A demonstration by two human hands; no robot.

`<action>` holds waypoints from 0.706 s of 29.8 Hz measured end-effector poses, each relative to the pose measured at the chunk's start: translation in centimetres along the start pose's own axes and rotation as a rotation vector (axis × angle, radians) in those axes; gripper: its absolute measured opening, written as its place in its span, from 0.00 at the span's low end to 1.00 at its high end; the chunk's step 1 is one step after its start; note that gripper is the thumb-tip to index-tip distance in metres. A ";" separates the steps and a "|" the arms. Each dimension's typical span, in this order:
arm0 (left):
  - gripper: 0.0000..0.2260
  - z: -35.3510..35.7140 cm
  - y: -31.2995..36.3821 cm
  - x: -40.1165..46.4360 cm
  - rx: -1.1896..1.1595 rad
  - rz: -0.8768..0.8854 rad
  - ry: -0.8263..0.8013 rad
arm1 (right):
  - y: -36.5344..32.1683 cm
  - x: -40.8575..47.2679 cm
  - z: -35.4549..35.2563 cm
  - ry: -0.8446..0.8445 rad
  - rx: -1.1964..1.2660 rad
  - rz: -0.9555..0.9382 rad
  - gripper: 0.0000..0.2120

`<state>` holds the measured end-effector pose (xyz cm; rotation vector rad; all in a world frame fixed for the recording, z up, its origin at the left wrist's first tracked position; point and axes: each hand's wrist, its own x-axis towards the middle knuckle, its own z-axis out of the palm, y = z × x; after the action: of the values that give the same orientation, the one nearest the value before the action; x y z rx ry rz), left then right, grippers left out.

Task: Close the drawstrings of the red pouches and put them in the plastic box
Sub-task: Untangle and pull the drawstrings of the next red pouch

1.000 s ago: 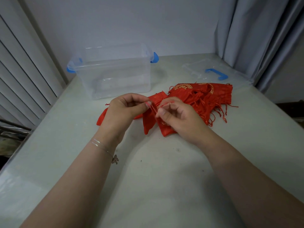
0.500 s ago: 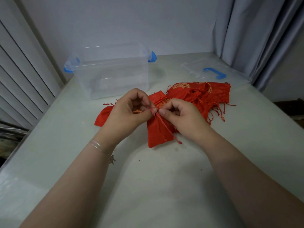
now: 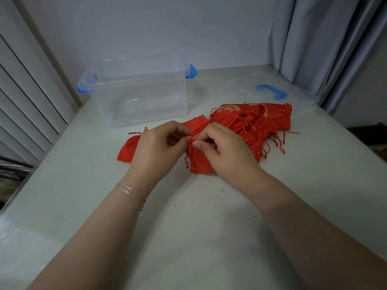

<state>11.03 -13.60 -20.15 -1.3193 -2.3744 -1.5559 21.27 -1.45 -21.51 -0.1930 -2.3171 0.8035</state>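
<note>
Red drawstrings, drawn taut half a second ago, now dangle below both hands' pinching fingers as the pouch nears closure, plastic box beyond holding none.

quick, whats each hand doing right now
Left hand: fingers pinch the thin red drawstring of the red fabric pouch lying on the table.
Right hand: fingers curled, pinching the same pouch at its gathered mouth.

- Head-worn wide-angle camera looks forward and down along both forearms, close over the pale grey desk.
- Only one view; white wall ahead.
</note>
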 end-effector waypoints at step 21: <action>0.05 0.4 -0.6 -0.2 0.327 0.481 0.042 | 0.4 0.4 -2.2 -0.163 0.528 0.424 0.06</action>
<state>10.95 -13.57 -20.89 -1.5939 -1.9679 -1.0057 22.33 0.15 -20.21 -0.3994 -2.1431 1.6626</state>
